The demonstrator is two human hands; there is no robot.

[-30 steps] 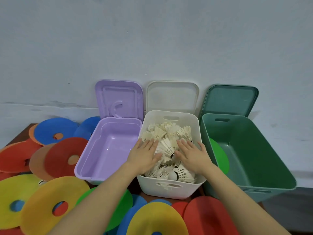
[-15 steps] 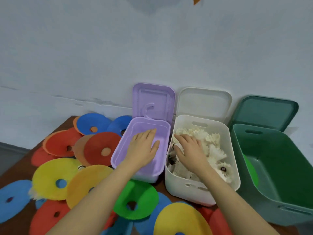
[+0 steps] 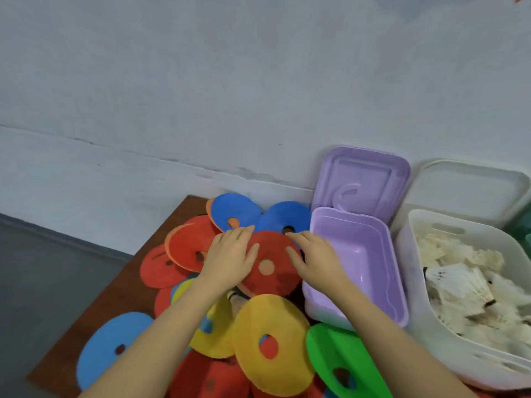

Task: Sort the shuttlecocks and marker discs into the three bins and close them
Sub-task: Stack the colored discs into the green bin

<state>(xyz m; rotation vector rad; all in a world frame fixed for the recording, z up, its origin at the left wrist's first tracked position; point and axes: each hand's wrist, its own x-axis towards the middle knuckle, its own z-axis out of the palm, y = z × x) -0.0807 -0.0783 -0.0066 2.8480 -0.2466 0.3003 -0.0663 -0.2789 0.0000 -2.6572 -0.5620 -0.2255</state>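
Nearest, bottom right: a glossy green disc (image 3: 342, 357), smooth plastic, ring-shaped with a dark centre hole. Just left of it, a yellow-orange disc (image 3: 273, 337) with a matte, faintly woven surface, red showing through its hole, lapping over a flatter yellow disc (image 3: 214, 338). Far left, a light blue disc (image 3: 107, 344) lying flat on the brown wooden tabletop (image 3: 135, 285).

Mid scene: left hand (image 3: 230, 259) and right hand (image 3: 317, 258) pressed flat on either side of a red disc (image 3: 270, 270), fingers spread and extended, thumbs pointing inward toward the pale orange patch in its centre hole (palms down, resting on top, nothing closed inside either hand). Red disc atop the pile, just beside the left wall of the lilac bin (image 3: 359, 262). More red and orange discs (image 3: 184, 248) overlapping to the left.

Lilac bin: smooth rounded-rectangular plastic, nothing inside, right wrist over its near-left corner. To its right, the white bin (image 3: 413, 282), translucent-walled, heaped with feathery white shuttlecocks (image 3: 462, 280), blurred.

Farther: two dark blue discs (image 3: 235, 209), one partly under the fingertips. Lilac lid (image 3: 360, 175) and white lid (image 3: 471, 188) propped upright against the pale, cracked wall (image 3: 201, 96). A sliver of green at the right edge, too cropped to identify.
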